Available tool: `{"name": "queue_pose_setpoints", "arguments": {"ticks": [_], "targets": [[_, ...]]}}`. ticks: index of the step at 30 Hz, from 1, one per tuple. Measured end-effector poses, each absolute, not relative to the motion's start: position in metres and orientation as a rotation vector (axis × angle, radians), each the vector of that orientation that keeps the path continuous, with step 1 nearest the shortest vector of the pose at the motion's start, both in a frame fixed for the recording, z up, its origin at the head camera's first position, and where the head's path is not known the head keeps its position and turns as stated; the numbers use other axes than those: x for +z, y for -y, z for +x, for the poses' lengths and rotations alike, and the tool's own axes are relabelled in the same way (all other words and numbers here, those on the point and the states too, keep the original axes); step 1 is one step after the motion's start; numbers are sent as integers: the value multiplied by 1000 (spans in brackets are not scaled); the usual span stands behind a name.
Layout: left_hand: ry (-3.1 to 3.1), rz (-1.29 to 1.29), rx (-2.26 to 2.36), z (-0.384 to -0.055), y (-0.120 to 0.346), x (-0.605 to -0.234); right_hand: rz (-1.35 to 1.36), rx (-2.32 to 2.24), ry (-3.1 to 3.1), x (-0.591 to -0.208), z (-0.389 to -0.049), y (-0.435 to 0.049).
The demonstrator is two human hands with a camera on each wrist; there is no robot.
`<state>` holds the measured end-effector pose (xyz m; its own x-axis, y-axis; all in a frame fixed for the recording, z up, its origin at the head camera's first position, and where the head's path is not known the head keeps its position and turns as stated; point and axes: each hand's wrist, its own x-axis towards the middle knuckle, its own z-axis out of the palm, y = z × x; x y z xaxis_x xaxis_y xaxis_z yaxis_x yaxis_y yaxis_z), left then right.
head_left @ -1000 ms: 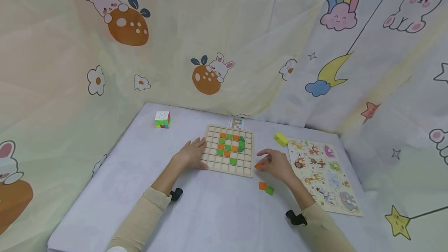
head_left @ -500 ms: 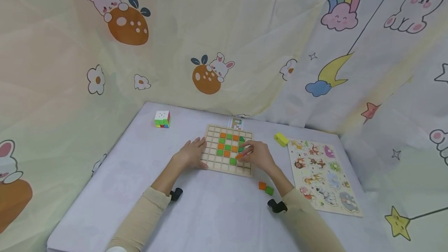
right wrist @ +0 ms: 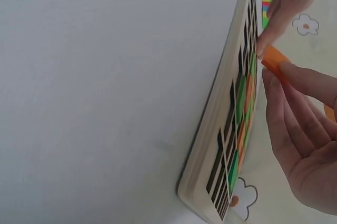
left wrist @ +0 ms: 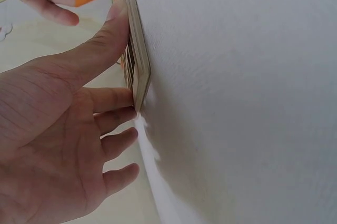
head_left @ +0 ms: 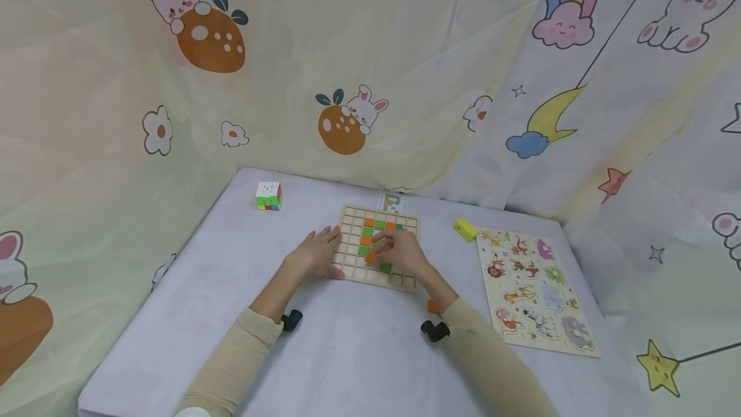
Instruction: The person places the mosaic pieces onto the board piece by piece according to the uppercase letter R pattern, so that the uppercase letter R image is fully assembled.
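Observation:
In the head view a wooden grid board (head_left: pixel 353 269) lies on the table, with several orange and green tiles set in its squares. My left hand (head_left: pixel 317 253) rests against its left edge. The left wrist view shows that hand's thumb (left wrist: pixel 113 26) on the near edge, its other fingers extended along the side. My right hand (head_left: pixel 402 253) is over the board's middle and covers some of the tiles. Between thumb and fingertips it pinches an orange square tile (right wrist: pixel 275 60), held just above the grid in the right wrist view.
Another orange tile (head_left: pixel 433 305) lies on the table, partly behind the right wrist. Right of the board are a yellow block (head_left: pixel 466 229) and an animal puzzle board (head_left: pixel 535 288). A puzzle cube (head_left: pixel 269 195) stands at the back left, and a small pattern card (head_left: pixel 392 202) lies behind the grid board.
My right hand has carried the orange tile leftward from beside the board to over its middle. Its forearm now hides most of the loose green tile. My left hand has stayed in place.

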<state>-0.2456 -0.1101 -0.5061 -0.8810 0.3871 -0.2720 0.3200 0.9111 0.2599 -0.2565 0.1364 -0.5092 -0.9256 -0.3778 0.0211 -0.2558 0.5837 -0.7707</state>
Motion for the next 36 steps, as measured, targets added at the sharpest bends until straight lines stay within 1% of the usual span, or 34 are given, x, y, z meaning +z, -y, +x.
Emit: {"name": "queue_pose_setpoints", "arguments": {"ticks": [9,24,30,36], "targets": [[-2748,537,297,-246,111,-506,-575,-1230,-2672,-517,-261,-118],[-2741,525,305,-248,111,-508,-588,-1132,-2727,-520,-261,-109],[-2740,530,309,-247,111,-508,-592,-1087,-2733,-518,-256,-111],[-2749,525,309,-247,111,-508,-562,-1130,-2736,-504,-246,-124]]}}
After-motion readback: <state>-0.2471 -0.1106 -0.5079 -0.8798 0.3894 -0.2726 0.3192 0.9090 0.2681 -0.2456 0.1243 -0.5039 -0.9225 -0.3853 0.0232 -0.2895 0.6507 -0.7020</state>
